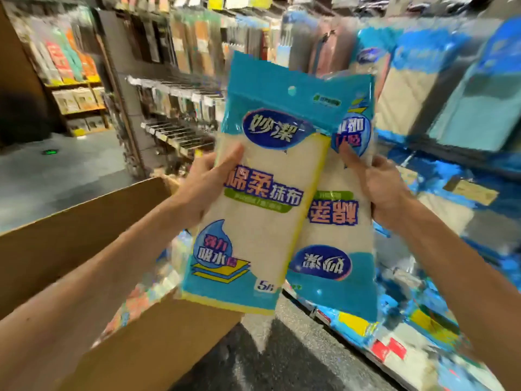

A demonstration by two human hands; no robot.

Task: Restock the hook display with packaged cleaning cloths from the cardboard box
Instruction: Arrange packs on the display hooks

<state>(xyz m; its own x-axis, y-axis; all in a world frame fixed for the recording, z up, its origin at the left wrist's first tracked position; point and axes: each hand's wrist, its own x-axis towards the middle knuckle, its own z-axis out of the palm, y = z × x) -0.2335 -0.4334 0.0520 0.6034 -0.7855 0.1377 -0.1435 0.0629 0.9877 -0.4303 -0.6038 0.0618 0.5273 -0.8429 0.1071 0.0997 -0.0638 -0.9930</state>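
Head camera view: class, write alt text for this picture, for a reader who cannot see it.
In a shop aisle, the left hand grips an upright pack of cleaning cloths, and the right hand grips an upside-down pack partly behind it. A cardboard box sits at lower left, and the blurred hook display stands at right.

My left forearm [98, 266] and right forearm [465, 266] reach forward and up, bare, converging. My left hand [201, 190] pinches the upright pack [262, 221] at its left edge, thumb across the front. My right hand [387, 193] grips the inverted pack [338, 238] at its right edge, thumb likewise on the front.
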